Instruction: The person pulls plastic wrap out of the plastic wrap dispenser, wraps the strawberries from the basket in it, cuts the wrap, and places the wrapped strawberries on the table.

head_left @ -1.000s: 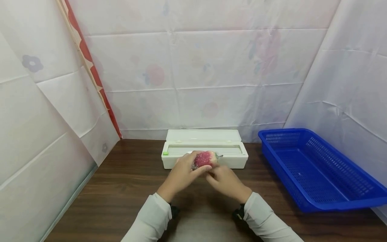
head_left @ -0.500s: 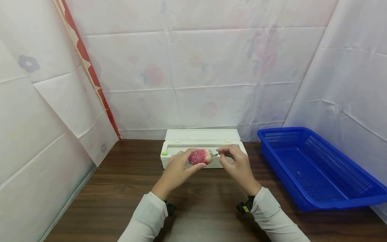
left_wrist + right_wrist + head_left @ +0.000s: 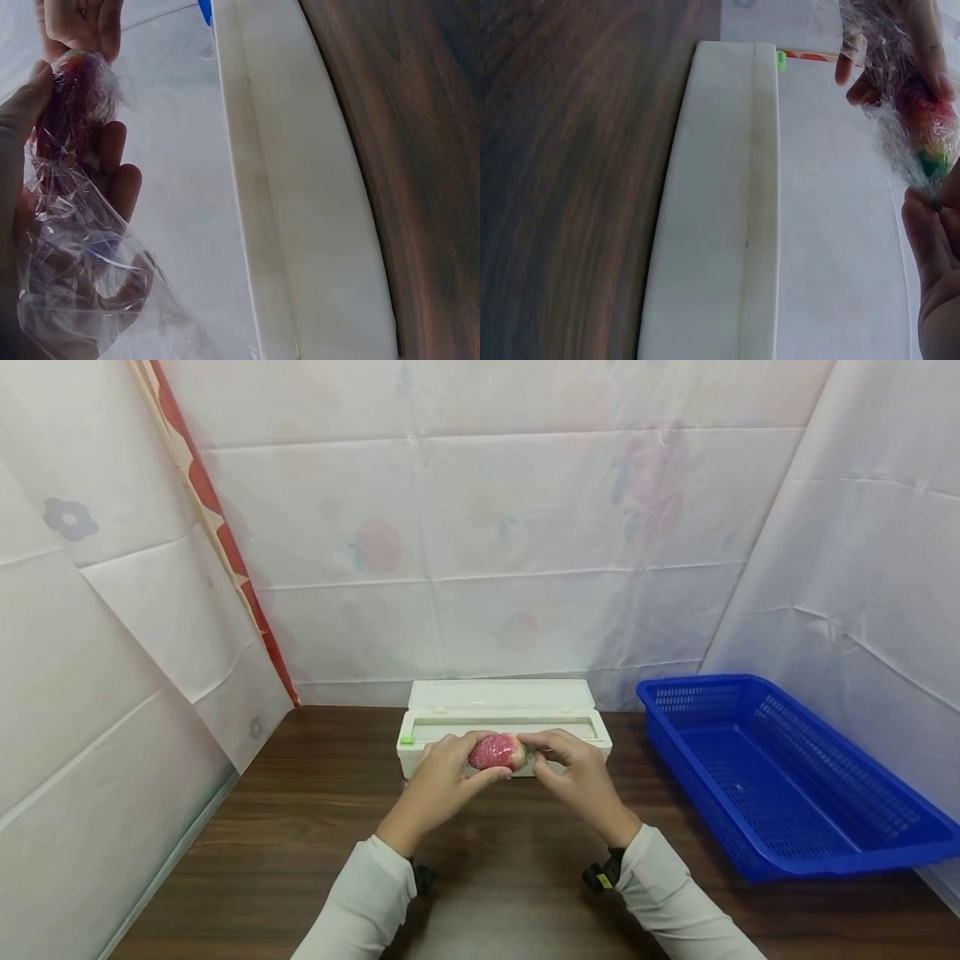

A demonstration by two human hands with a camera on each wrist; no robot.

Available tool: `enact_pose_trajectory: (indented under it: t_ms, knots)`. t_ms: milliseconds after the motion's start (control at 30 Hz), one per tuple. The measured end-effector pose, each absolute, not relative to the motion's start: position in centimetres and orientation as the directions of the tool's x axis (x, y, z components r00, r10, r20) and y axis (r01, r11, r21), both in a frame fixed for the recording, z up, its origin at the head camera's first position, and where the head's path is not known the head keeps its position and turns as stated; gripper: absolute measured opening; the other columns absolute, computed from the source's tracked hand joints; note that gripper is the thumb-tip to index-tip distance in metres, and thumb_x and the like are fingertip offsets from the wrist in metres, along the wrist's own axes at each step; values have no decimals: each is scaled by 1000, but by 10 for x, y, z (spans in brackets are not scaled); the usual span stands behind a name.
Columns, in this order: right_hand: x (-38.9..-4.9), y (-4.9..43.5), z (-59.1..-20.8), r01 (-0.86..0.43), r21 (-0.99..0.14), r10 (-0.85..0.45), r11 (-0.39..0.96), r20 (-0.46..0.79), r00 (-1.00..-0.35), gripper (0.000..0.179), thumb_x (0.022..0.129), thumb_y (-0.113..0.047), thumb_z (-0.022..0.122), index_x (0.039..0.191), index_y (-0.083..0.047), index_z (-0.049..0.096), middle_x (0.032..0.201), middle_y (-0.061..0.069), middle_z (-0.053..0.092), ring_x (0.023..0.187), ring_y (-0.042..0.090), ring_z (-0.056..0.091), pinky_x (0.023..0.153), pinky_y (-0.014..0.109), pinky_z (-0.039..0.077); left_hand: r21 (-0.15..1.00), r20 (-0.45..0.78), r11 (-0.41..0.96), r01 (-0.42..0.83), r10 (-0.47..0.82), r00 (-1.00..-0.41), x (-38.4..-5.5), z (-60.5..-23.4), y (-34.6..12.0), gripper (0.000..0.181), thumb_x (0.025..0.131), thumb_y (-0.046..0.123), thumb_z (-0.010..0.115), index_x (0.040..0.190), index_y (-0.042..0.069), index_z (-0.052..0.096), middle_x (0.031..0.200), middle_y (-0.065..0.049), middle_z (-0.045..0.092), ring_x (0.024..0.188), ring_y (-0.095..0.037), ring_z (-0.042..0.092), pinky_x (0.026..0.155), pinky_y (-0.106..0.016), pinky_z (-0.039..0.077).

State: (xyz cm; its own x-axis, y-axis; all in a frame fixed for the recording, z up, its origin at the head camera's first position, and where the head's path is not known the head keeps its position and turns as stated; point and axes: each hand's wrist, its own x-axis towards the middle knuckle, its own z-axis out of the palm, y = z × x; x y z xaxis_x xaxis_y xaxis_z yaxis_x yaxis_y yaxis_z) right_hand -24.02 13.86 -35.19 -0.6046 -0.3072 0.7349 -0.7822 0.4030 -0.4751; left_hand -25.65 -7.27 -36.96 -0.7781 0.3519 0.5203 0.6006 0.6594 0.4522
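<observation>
A red strawberry (image 3: 497, 752) with a pale, green-leaved end is wrapped in clear cling film. My left hand (image 3: 433, 787) holds it from the left, fingers behind and thumb in front. In the left wrist view, loose crumpled film (image 3: 82, 240) trails from the strawberry (image 3: 69, 112) over the left fingers. At the leafy end, my right hand (image 3: 585, 783) pinches the twisted film and stem between thumb and forefinger; the right wrist view shows this pinch beside the green leaves (image 3: 932, 163). Behind both hands stands a white cling film dispenser (image 3: 504, 720) with its lid raised.
To the right lies a blue perforated basket (image 3: 742, 852). A green slider (image 3: 407, 741) sits at the dispenser's left end. The dark wooden table (image 3: 300, 827) is bordered by white patterned sheets (image 3: 480, 510) at the back and sides.
My right hand was blurred under the strawberry, then moved off to the right with thumb and forefinger apart, and has come back to the leafy end. My left hand kept its hold, shifting slightly left.
</observation>
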Motion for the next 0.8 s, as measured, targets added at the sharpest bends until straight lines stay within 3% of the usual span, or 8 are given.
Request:
enact_pose_trajectory:
  t_ms: [267,467,667,800]
  knots:
    - [-241,133,-359,-715,-581,-268,390,671,-691,40,78,14,57,116,2,62,106,17,65,91,20,62,75,34,56,442,531,665,602,347,-773,-257,-370,-72,55,79,56,64,123,24,57,96,11,65,89,-6,51,81,-41,39]
    - [-236,127,-355,-674,-630,-232,386,640,-732,42,76,15,59,117,5,60,106,19,63,88,21,62,75,37,57,457,537,654,603,338,-773,-255,-368,-71,56,79,57,63,124,23,57,95,10,65,88,-6,51,83,-44,41]
    - [-237,120,-363,-678,-631,-209,377,655,-726,39,79,9,65,117,8,56,110,21,60,92,21,62,74,34,57,487,531,631,604,335,-778,-255,-368,-68,59,78,60,62,123,23,57,94,8,64,87,-7,51,85,-47,43]
    - [-239,116,-369,-699,-605,-212,382,678,-703,41,81,3,67,118,9,52,111,21,57,92,21,62,73,35,57,499,526,622,603,337,-781,-255,-369,-66,60,78,62,60,122,21,58,94,6,63,82,-7,51,76,-40,49]
